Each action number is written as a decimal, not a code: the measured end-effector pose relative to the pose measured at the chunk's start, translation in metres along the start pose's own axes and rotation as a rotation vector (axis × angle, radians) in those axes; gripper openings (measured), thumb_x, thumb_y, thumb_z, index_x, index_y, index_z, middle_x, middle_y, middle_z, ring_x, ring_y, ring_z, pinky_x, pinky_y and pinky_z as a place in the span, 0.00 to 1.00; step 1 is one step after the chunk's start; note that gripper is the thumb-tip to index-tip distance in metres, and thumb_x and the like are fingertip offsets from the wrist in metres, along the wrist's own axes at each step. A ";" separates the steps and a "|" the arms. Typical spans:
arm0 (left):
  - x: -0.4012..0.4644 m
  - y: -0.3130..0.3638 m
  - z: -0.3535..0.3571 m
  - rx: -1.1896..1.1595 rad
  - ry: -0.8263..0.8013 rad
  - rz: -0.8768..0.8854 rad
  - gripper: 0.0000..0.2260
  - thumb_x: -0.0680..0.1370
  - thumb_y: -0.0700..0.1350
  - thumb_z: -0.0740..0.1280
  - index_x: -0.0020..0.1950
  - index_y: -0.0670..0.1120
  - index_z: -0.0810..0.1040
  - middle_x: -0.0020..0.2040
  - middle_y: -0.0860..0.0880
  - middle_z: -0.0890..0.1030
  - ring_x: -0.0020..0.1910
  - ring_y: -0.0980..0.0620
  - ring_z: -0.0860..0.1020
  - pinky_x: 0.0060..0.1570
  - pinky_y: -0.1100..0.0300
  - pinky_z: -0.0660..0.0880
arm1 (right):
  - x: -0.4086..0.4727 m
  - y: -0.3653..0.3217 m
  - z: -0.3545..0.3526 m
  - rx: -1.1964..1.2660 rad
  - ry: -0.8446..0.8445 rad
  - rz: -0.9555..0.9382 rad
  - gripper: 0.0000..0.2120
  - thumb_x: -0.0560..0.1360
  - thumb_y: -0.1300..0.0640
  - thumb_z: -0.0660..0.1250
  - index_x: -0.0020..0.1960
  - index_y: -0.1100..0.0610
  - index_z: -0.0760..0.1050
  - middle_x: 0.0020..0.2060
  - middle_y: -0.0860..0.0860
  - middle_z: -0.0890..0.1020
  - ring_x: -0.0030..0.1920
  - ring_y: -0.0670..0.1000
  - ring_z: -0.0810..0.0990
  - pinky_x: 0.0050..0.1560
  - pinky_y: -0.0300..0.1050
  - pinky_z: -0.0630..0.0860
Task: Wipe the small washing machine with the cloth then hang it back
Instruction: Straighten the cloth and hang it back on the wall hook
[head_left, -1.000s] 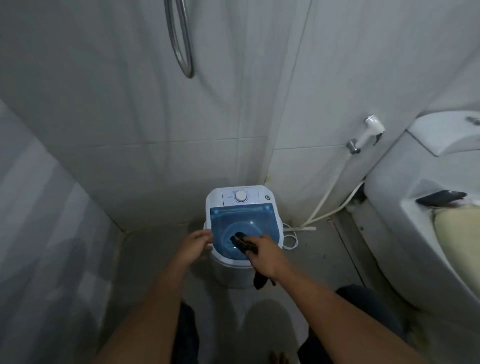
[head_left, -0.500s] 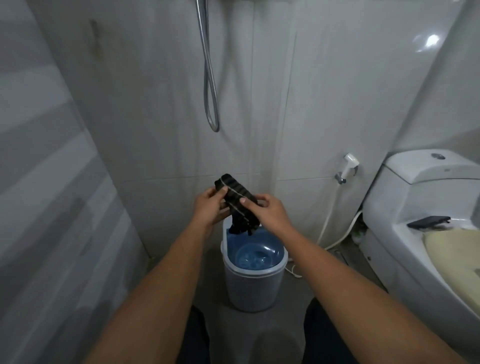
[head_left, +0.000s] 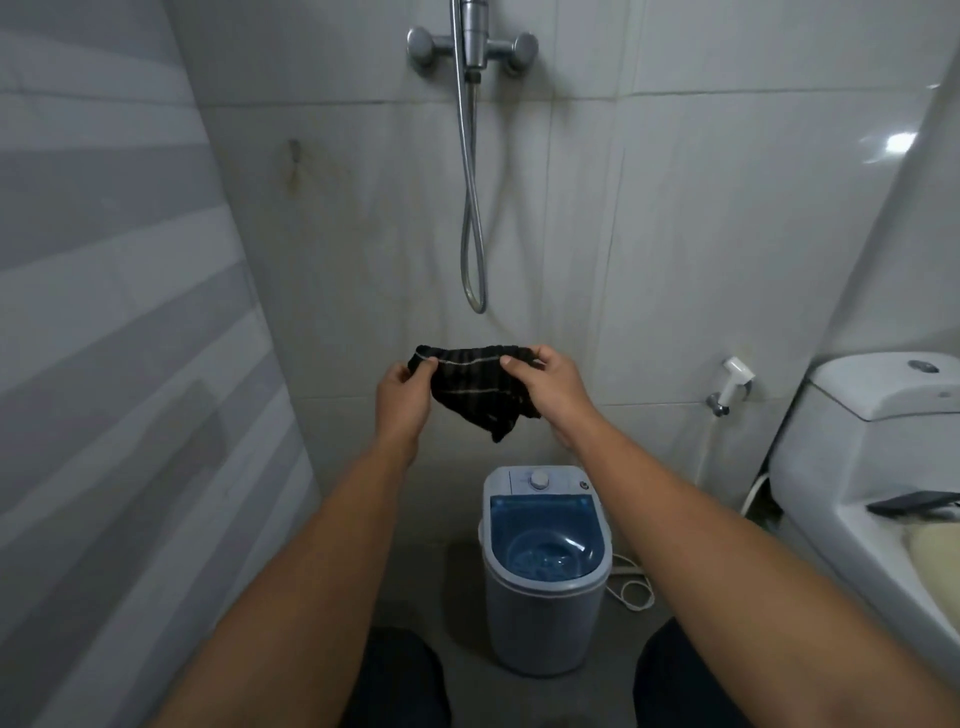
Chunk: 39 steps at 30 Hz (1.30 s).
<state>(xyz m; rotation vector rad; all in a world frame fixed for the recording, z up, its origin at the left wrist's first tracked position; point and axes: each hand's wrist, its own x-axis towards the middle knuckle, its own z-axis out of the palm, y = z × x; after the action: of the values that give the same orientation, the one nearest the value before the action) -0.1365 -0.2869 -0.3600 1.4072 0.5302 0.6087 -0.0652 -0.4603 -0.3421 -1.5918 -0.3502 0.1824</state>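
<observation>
Black with thin pale stripes, the cloth (head_left: 475, 387) hangs spread between our two hands in front of the tiled wall (head_left: 675, 234), well above the washer (head_left: 545, 571). Our left hand (head_left: 402, 397) pinches its top left corner, fingers (head_left: 423, 366) closed on the fabric. Our right hand (head_left: 553, 387) grips the top right edge, thumb over the hem. The lower part of the cloth droops to a point between our wrists. The washer stands on the floor (head_left: 462, 660) below, its blue lid shut and a white dial at the back. A shower hose (head_left: 470, 208) loops down the wall above the cloth. To the right sits a toilet (head_left: 857, 467), with a sprayer (head_left: 735, 376) on the wall beside it.
</observation>
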 end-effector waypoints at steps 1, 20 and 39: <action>0.001 0.003 -0.003 0.065 0.016 0.037 0.12 0.78 0.52 0.67 0.49 0.43 0.78 0.48 0.48 0.83 0.50 0.49 0.81 0.47 0.56 0.75 | 0.003 -0.005 0.002 0.014 -0.012 -0.016 0.08 0.76 0.53 0.73 0.53 0.55 0.80 0.49 0.54 0.86 0.50 0.55 0.86 0.48 0.49 0.84; -0.012 0.037 0.003 0.477 -0.219 0.519 0.29 0.65 0.65 0.77 0.58 0.52 0.74 0.57 0.55 0.78 0.56 0.56 0.77 0.52 0.61 0.76 | 0.043 -0.057 0.027 0.123 0.191 0.026 0.08 0.76 0.54 0.72 0.50 0.54 0.74 0.49 0.58 0.84 0.49 0.59 0.86 0.50 0.64 0.83; 0.036 0.073 -0.006 0.384 -0.219 0.424 0.10 0.83 0.49 0.59 0.51 0.43 0.73 0.46 0.40 0.81 0.40 0.50 0.79 0.41 0.46 0.80 | 0.075 -0.051 0.005 0.408 -0.041 0.459 0.05 0.78 0.62 0.69 0.43 0.60 0.78 0.35 0.55 0.80 0.34 0.51 0.80 0.31 0.43 0.82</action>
<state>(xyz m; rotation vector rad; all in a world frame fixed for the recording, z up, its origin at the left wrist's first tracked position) -0.1197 -0.2541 -0.2876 1.9496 0.1734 0.7013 -0.0022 -0.4297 -0.2844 -1.2417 0.0309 0.6015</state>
